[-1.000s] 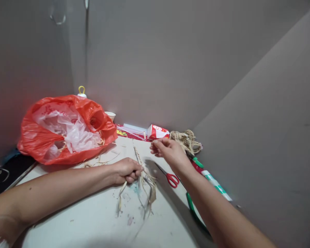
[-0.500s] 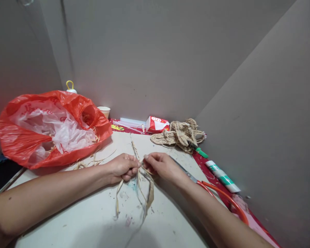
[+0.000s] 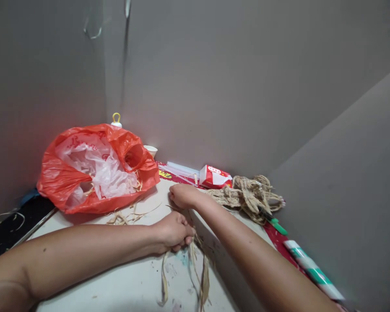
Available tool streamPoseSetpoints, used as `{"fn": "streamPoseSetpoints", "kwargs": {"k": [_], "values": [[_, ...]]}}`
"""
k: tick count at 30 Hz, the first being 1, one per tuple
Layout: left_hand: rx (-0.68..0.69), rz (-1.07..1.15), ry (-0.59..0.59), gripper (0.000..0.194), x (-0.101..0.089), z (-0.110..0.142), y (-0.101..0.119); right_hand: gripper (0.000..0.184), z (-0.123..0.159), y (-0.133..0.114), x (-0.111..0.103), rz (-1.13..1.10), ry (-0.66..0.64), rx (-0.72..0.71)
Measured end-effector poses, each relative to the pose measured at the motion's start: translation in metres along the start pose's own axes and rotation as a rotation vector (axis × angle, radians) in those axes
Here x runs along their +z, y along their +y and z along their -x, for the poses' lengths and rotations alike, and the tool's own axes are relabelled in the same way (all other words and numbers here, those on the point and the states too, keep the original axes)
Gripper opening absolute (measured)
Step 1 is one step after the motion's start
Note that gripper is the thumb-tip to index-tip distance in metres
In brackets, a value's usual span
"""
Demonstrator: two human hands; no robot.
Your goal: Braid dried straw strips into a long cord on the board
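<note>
My left hand (image 3: 176,232) is closed in a pinch on a bundle of dry straw strips (image 3: 204,277), whose loose ends hang towards me over the board. Beyond it, my right hand (image 3: 183,196) is curled closed with its back to me. The fingers are mostly out of sight, so what they hold cannot be made out. A thin stretch of straw runs between the two hands, partly covered by the right forearm. Loose straw scraps (image 3: 121,216) lie left of my hands, by the red plastic bag (image 3: 65,203).
The pale board (image 3: 126,277) lies under my arms. Along its far side are a paper cup (image 3: 151,150), plastic strips (image 3: 178,168), a red tissue pack (image 3: 216,176) and coiled straw braid (image 3: 251,195). At right lie a green handle (image 3: 278,226) and a green-and-white roll (image 3: 313,268). Grey walls enclose the table.
My right hand has left the spot beside my left hand and moved forward, away from me. My left hand keeps its pinch. The view has shifted, and the orange-handled scissors no longer show.
</note>
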State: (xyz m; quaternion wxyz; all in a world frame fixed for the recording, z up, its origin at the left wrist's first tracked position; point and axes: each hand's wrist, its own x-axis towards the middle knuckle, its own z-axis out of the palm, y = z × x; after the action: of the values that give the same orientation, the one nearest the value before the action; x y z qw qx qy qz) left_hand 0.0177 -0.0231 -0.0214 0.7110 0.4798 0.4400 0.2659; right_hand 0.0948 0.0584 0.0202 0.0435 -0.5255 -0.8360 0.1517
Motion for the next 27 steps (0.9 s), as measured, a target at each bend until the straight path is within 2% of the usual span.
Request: {"fn": "streamPoseSetpoints", "kwargs": {"k": [3,5,6,10,12,13,14,15,17,18,19,21,23,24,26,27], "values": [[0.003,0.004,0.011,0.019,0.001,0.000,-0.001,0.020,0.000,-0.002,-0.005,0.000,0.005,-0.038],[0.004,0.009,0.017,0.019,0.002,0.000,-0.001,0.014,-0.001,-0.009,-0.019,-0.039,0.052,-0.075],[0.003,0.012,0.022,0.018,0.002,-0.001,-0.002,0.019,-0.001,-0.016,-0.030,-0.069,0.093,-0.100],[-0.007,0.011,0.045,0.008,0.002,-0.004,-0.005,0.022,0.003,-0.063,-0.079,-0.277,0.295,-0.264],[-0.003,0.003,0.056,0.009,0.001,-0.006,-0.006,0.011,0.004,-0.090,-0.096,-0.615,0.459,-0.464],[0.000,-0.002,0.062,0.012,0.001,-0.006,-0.007,0.008,0.002,-0.103,-0.100,-0.699,0.507,-0.521],[0.003,-0.008,0.067,0.014,0.001,-0.006,-0.007,0.008,-0.001,-0.113,-0.101,-0.731,0.503,-0.557],[0.005,-0.014,0.070,0.016,0.001,-0.006,-0.007,0.006,-0.005,-0.120,-0.100,-0.706,0.433,-0.582],[0.007,-0.027,0.072,0.019,0.000,-0.004,-0.005,0.003,-0.012,-0.128,-0.091,-0.503,0.211,-0.556],[0.008,-0.031,0.069,0.021,0.000,-0.003,-0.004,0.007,-0.014,-0.127,-0.085,-0.373,0.162,-0.505],[0.010,-0.033,0.066,0.023,0.000,-0.002,-0.002,0.014,-0.014,-0.124,-0.079,-0.265,0.173,-0.445],[0.012,-0.027,0.055,0.024,0.000,0.000,0.001,0.026,-0.003,-0.109,-0.069,-0.204,0.320,-0.351],[0.012,-0.009,0.039,0.022,0.000,0.001,0.003,0.028,0.020,-0.086,-0.062,-0.357,0.451,-0.269],[0.011,0.001,0.026,0.020,-0.001,0.001,0.003,0.023,0.035,-0.072,-0.058,-0.456,0.510,-0.195],[0.006,0.014,-0.009,0.016,-0.002,0.001,0.003,0.014,0.065,-0.040,-0.048,-0.644,0.549,-0.021],[0.003,0.016,-0.027,0.015,-0.003,0.001,0.003,0.021,0.079,-0.025,-0.042,-0.728,0.559,0.073]]}}
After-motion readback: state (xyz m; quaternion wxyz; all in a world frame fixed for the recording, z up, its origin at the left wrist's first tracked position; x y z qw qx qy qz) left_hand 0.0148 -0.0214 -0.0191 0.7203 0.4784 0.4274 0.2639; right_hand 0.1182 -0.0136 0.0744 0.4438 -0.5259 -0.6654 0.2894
